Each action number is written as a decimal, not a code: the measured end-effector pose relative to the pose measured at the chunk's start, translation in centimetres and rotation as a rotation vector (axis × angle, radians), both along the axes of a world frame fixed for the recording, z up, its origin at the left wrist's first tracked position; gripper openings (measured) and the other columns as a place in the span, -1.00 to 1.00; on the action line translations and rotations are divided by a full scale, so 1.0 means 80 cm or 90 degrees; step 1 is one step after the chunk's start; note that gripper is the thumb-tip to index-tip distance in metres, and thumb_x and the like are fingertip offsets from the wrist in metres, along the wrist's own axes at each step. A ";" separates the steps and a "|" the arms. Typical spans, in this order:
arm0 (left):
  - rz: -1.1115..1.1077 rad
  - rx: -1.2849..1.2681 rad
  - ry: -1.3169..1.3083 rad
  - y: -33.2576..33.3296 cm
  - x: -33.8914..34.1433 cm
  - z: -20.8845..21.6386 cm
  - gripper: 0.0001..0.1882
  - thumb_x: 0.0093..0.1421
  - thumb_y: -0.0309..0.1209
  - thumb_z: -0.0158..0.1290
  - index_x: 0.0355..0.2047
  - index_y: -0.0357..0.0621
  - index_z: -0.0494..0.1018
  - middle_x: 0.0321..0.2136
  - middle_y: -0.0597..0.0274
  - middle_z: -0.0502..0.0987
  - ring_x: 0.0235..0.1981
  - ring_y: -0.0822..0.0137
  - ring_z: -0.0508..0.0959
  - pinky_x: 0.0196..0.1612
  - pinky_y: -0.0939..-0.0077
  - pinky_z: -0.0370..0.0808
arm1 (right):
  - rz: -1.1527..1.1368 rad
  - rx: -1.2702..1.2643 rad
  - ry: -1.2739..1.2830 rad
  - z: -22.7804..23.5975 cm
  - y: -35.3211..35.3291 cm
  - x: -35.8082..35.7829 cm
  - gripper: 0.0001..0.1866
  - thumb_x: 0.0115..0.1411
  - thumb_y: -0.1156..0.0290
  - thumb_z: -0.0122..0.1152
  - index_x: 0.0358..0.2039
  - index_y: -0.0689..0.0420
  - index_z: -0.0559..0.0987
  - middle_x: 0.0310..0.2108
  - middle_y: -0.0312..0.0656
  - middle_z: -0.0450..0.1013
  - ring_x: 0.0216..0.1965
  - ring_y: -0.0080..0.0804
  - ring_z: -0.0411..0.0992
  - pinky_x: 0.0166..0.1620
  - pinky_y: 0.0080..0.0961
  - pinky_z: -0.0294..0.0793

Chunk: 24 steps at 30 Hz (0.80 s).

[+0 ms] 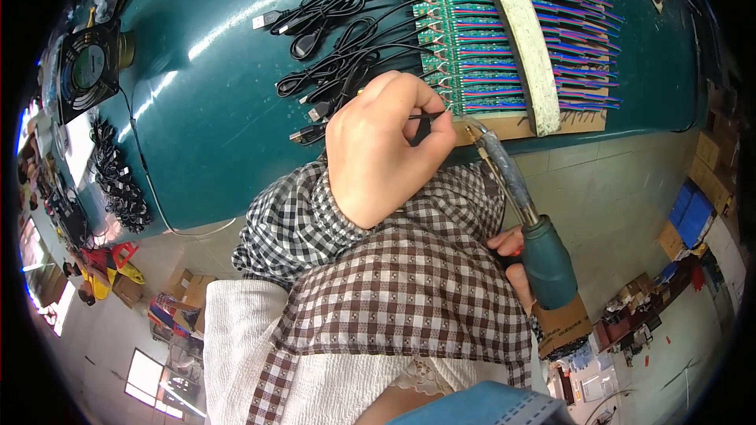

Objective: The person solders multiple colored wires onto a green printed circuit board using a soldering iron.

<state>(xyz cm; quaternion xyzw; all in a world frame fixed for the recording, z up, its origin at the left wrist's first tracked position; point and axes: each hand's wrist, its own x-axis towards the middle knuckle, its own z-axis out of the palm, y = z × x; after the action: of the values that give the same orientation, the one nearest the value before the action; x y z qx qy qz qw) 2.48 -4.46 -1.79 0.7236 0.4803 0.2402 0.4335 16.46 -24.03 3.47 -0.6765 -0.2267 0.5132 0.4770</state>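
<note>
My left hand (386,149) is closed in a pinch on the thin end of a black cable (429,116), by the nearest edge of a row of green circuit boards (490,68). In my right hand (516,267), partly hidden behind the handle, is a soldering iron (549,260) with a green grip. Its tip points up toward the boards, just right of my left fingertips. Whether the tip touches anything I cannot tell. Several black USB cables (339,12) run from the boards' left side, and coloured wires (579,55) stick out on their right.
A long pale bar (524,39) lies across the boards, which rest on cardboard (504,127) at the edge of the green table (213,142). A small black fan (88,67) stands at the left, near a bundle of black cables (118,181). Boxes (685,212) stand at the right.
</note>
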 end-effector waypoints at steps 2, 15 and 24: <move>-0.008 0.002 0.016 0.000 -0.002 0.001 -0.85 -0.06 -0.57 0.25 -0.52 -0.21 0.47 -0.60 0.36 0.40 -0.64 0.58 0.28 -0.59 0.67 0.26 | 0.015 0.009 -0.004 -0.002 -0.004 0.001 -0.47 0.00 0.19 0.45 -0.21 0.29 0.41 -0.34 -0.10 0.46 -0.27 -0.24 0.49 -0.13 -0.30 0.53; -0.103 -0.062 -0.045 0.013 -0.009 0.004 -0.88 -0.01 -0.62 0.19 -0.42 -0.24 0.51 -0.54 0.33 0.40 -0.55 0.55 0.36 -0.50 0.68 0.32 | -0.068 0.347 0.276 -0.062 0.106 -0.010 -0.41 0.19 0.02 0.17 0.01 0.21 0.29 -0.25 -0.20 0.34 -0.13 -0.24 0.44 0.28 0.23 0.06; -0.094 -0.118 -0.071 0.017 -0.006 0.010 -0.90 -0.02 -0.60 0.19 -0.45 -0.23 0.51 -0.55 0.34 0.39 -0.57 0.55 0.33 -0.52 0.67 0.29 | -0.032 0.337 0.207 -0.068 0.113 -0.016 -0.43 0.16 0.01 0.20 -0.02 0.17 0.29 -0.26 -0.18 0.34 -0.14 -0.25 0.45 0.31 0.23 -0.04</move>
<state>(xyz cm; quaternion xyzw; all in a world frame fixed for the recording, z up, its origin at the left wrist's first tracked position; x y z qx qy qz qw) 2.03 -3.11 -1.02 0.6992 0.4212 0.2024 0.5411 15.22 -15.03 -1.96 -0.4433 -0.2563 0.5257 0.6793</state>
